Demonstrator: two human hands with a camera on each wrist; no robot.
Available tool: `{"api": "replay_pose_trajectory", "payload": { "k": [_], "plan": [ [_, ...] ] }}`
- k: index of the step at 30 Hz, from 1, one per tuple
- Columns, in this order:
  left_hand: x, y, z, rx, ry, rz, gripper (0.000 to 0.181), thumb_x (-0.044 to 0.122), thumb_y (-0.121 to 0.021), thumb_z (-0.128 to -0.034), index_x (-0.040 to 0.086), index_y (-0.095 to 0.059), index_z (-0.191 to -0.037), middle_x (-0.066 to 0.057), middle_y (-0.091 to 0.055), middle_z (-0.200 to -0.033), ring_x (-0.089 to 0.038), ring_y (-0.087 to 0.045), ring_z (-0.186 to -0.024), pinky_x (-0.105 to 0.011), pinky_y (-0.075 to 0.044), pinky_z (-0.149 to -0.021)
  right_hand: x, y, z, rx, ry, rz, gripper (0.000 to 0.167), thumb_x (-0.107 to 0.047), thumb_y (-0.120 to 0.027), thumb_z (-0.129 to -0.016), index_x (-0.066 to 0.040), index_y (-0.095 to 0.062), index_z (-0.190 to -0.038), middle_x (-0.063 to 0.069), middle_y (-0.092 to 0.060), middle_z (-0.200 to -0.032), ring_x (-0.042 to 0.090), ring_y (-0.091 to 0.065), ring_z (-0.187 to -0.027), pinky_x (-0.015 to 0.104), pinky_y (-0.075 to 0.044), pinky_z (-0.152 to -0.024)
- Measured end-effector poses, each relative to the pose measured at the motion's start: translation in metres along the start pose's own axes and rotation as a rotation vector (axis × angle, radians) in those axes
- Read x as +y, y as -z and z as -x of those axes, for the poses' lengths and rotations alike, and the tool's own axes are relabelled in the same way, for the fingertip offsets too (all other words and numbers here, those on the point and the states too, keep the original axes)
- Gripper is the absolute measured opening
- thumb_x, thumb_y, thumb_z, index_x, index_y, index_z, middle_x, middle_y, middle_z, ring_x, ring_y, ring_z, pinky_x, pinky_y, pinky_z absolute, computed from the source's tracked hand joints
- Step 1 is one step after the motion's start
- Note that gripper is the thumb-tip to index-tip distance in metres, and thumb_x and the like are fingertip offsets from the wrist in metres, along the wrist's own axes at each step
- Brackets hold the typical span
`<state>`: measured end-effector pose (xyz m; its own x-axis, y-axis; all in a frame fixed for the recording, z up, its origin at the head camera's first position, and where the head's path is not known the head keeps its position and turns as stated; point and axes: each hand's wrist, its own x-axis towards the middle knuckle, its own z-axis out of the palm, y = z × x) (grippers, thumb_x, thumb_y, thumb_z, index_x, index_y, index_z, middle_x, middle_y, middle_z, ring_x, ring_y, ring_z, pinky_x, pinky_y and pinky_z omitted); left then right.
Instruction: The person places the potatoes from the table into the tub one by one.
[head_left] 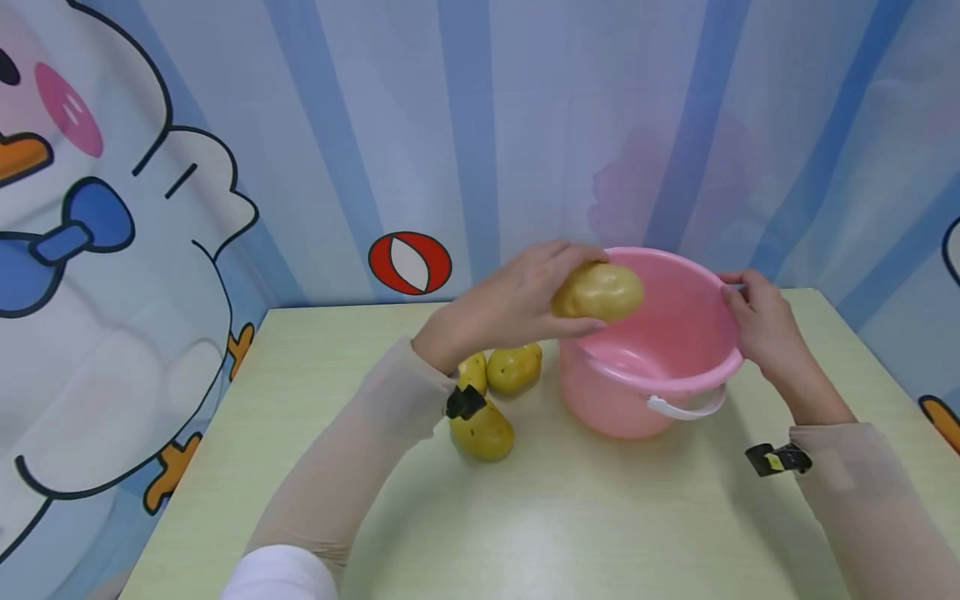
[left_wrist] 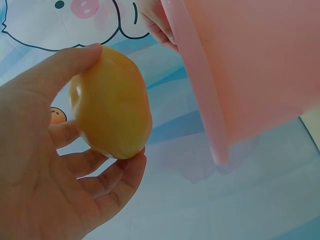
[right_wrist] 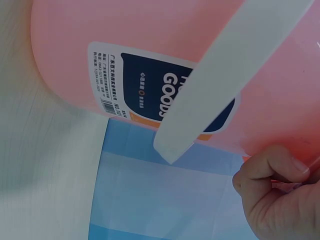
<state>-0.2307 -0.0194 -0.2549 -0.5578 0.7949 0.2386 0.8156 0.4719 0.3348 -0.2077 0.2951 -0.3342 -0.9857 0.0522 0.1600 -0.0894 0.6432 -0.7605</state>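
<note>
The left hand [head_left: 517, 296] grips a yellow-brown potato [head_left: 603, 292] above the left rim of a pink bucket [head_left: 615, 400]. In the left wrist view, thumb and fingers of the left hand [left_wrist: 65, 150] close around the potato [left_wrist: 117, 102], beside the bucket's wall [left_wrist: 260, 65]. At the bucket's right rim the right hand [head_left: 765, 325] pinches the edge; the right wrist view shows this hand [right_wrist: 282, 195] with bent fingers at the rim, near the white handle [right_wrist: 215, 80]. The visible inside of the bucket holds nothing.
Several potatoes [head_left: 514, 369] lie on the pale table [head_left: 585, 533] left of the bucket, partly behind the left wrist. A striped blue curtain [head_left: 525, 125] with cartoon figures stands behind the table. The handle [head_left: 686, 408] hangs at the bucket's front.
</note>
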Motion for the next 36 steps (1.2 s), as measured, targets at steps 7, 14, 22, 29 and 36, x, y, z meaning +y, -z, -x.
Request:
{"api": "replay_pose_trajectory", "payload": {
  "k": [7, 14, 22, 29, 36],
  "plan": [
    [0.003, 0.0, -0.008, -0.011, -0.026, 0.008, 0.065, 0.04, -0.07, -0.0922, 0.012, -0.044, -0.145, -0.004, -0.05, -0.137, -0.014, -0.048, -0.117, -0.021, -0.045, -0.089, -0.002, -0.001, 0.0, 0.003, -0.001, -0.003, 0.051, -0.025, -0.028, -0.11, 0.014, -0.036, -0.142, 0.029, -0.052, -0.106, 0.007, -0.056, -0.068, 0.023, -0.05, -0.054],
    [0.006, 0.0, -0.015, -0.042, -0.026, 0.018, 0.066, 0.039, -0.07, -0.0921, 0.012, -0.043, -0.145, -0.007, -0.05, -0.137, -0.016, -0.048, -0.118, -0.023, -0.046, -0.089, -0.001, -0.001, 0.0, -0.006, -0.005, -0.006, 0.051, -0.025, -0.028, -0.11, 0.014, -0.036, -0.142, 0.03, -0.052, -0.108, 0.007, -0.057, -0.068, 0.023, -0.051, -0.055],
    [0.012, 0.0, -0.027, -0.097, -0.01, -0.013, 0.066, 0.039, -0.07, -0.0928, 0.012, -0.042, -0.147, -0.005, -0.049, -0.139, -0.016, -0.046, -0.12, -0.021, -0.045, -0.089, -0.002, 0.0, 0.002, -0.008, 0.002, 0.0, 0.051, -0.024, -0.028, -0.11, 0.015, -0.035, -0.142, 0.029, -0.052, -0.107, 0.005, -0.056, -0.067, 0.023, -0.051, -0.054],
    [0.016, -0.002, -0.033, -0.121, 0.007, -0.029, 0.067, 0.04, -0.07, -0.0922, 0.015, -0.042, -0.147, -0.003, -0.049, -0.137, -0.014, -0.046, -0.119, -0.021, -0.044, -0.089, -0.001, -0.001, 0.003, 0.004, -0.002, 0.011, 0.051, -0.025, -0.028, -0.11, 0.015, -0.036, -0.141, 0.028, -0.052, -0.105, 0.007, -0.055, -0.067, 0.023, -0.05, -0.054],
    [0.016, -0.007, -0.036, -0.11, 0.009, -0.022, 0.067, 0.04, -0.072, -0.0913, 0.016, -0.042, -0.146, -0.001, -0.05, -0.133, -0.013, -0.046, -0.117, -0.02, -0.045, -0.087, -0.001, 0.0, 0.002, 0.005, -0.002, 0.011, 0.051, -0.025, -0.028, -0.11, 0.015, -0.036, -0.141, 0.029, -0.052, -0.106, 0.009, -0.056, -0.068, 0.023, -0.05, -0.054]
  ]
}}
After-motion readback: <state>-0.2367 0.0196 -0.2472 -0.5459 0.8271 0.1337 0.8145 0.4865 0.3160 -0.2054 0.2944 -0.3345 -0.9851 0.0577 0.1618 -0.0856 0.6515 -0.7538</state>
